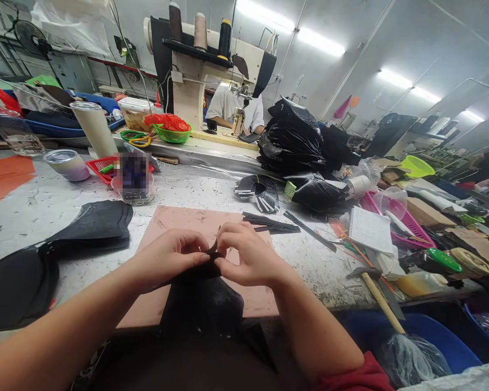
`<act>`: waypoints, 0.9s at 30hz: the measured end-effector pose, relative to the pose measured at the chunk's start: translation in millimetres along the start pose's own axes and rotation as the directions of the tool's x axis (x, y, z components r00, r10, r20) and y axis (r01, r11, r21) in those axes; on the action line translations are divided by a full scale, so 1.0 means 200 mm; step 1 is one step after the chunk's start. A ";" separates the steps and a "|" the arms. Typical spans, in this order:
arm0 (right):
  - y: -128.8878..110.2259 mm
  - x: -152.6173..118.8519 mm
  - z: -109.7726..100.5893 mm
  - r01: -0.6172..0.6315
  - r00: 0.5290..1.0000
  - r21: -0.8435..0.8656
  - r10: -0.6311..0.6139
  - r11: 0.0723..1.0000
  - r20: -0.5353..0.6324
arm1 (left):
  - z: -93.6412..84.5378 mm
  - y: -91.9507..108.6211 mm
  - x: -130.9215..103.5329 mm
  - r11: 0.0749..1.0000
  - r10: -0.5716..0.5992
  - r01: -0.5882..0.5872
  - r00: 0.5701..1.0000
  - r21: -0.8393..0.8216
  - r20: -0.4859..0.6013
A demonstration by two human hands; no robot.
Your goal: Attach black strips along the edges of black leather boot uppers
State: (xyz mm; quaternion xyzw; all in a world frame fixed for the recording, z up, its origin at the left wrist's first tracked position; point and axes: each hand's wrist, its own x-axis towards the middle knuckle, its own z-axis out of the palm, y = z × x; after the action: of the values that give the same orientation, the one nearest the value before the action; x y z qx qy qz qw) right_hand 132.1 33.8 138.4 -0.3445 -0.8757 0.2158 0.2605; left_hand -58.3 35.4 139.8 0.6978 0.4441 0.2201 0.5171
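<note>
Between my two hands is a black leather piece [204,304], its upper edge pinched and its lower part hanging over the table's front edge. My left hand [179,255] grips that edge between thumb and fingers. Close beside it, my right hand [242,252] pinches the same edge, with the fingers curled over. Under both hands lies a pink board [252,298]. Several black strips [273,221] rest at the board's far right corner. To the left, shaped black leather pieces [93,222] lie stacked on the table.
A hammer [381,304] lies at the right front edge near a notebook [370,231] and pink basket [407,217]. Black pieces [293,141] are piled at the back right. Behind the table, a person in white sits at a sewing machine [187,87]. Cups [67,165] stand left.
</note>
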 end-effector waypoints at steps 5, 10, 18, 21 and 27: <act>0.01 0.00 0.02 -0.039 0.999 0.063 0.041 0.997 -0.036 | 0.00 0.01 -0.01 0.997 -0.038 0.039 0.999 0.061 -0.021; 0.01 0.01 0.04 -0.049 0.998 0.051 0.051 0.997 -0.028 | 0.00 0.01 0.00 0.993 -0.031 0.030 1.000 0.110 0.003; 0.01 0.01 0.04 -0.083 0.995 0.002 0.083 0.997 -0.046 | -0.01 0.02 0.03 0.982 0.009 -0.007 1.000 0.188 -0.009; 0.02 0.01 0.05 -0.092 0.995 0.018 0.093 0.996 -0.046 | -0.02 0.01 0.04 0.975 0.030 -0.037 0.999 0.219 0.034; 0.02 0.00 0.07 -0.111 0.991 0.004 0.111 0.994 -0.074 | -0.02 0.01 0.04 0.972 0.064 -0.071 0.997 0.225 0.037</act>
State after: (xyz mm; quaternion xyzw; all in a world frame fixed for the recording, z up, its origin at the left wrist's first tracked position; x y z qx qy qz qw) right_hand 125.9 34.8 126.1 -0.4007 -0.8449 0.2168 0.2803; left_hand -56.0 44.0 141.9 0.7699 0.4348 0.1753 0.4330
